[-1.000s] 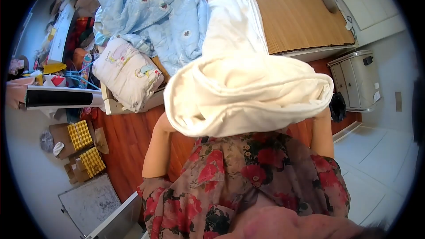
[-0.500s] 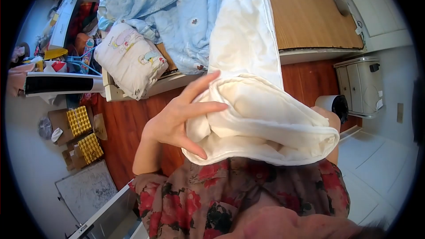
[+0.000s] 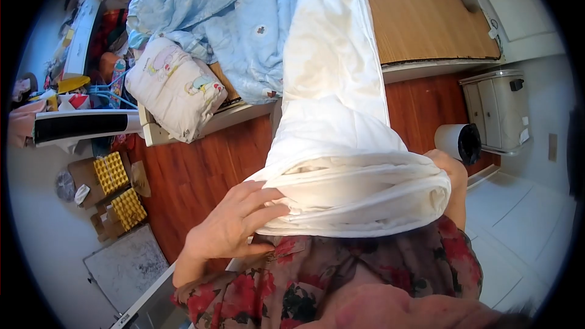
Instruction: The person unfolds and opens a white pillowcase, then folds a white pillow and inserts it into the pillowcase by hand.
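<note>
Left hand (image 3: 228, 225) lies loosely open at the gathered near end of a long white cloth (image 3: 335, 67)
Its fingers bend over the left edge of the folds, the thumb apart below them, while the right hand (image 3: 450, 164) is mostly hidden behind the cloth's right side, so its grip cannot be told; the cloth stretches from just in front of the floral shirt (image 3: 304, 268) up onto a wooden platform (image 3: 426, 18), beside a rumpled blue quilt (image 3: 250, 36) and with a folded printed bundle (image 3: 173, 88) farther left, near the platform's edge; at right, a bin (image 3: 448, 140) stands on the reddish floor (image 3: 414, 106) near a pale cabinet (image 3: 503, 113)
</note>
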The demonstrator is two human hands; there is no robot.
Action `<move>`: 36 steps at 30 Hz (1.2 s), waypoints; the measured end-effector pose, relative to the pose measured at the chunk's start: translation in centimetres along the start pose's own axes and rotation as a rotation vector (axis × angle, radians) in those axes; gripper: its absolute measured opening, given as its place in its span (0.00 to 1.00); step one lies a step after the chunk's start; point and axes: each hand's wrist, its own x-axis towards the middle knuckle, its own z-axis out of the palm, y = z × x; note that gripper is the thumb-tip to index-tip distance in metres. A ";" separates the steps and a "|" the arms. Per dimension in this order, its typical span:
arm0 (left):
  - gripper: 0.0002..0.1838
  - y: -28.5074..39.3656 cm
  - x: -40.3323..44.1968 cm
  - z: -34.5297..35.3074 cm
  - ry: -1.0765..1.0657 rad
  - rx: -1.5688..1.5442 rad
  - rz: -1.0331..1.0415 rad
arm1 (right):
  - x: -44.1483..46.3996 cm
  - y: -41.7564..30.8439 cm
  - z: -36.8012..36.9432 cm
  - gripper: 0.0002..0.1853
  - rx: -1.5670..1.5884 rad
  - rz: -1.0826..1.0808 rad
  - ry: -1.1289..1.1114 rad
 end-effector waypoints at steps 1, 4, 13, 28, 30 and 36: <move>0.30 0.0 -0.3 0.6 0.071 -0.063 -0.042 | 0.0 0.0 0.0 0.27 -0.009 0.002 -0.017; 0.36 0.1 -0.8 2.2 0.329 0.007 -0.022 | 0.0 -0.1 -0.3 0.26 -0.045 -0.002 -0.073; 0.16 -2.6 0.4 1.2 0.228 0.050 -0.020 | 0.6 -0.9 -0.5 0.23 -0.122 -0.061 -0.275; 0.24 -26.8 17.6 14.3 0.104 -1.597 -0.764 | 8.1 17.2 0.5 0.21 0.628 0.565 0.299; 0.29 -26.2 16.7 15.5 0.111 -1.635 -0.766 | 8.0 17.6 0.4 0.21 0.638 0.585 0.324; 0.54 -21.6 10.2 15.7 0.332 -2.003 -0.137 | 8.9 16.1 0.1 0.23 0.676 0.483 0.293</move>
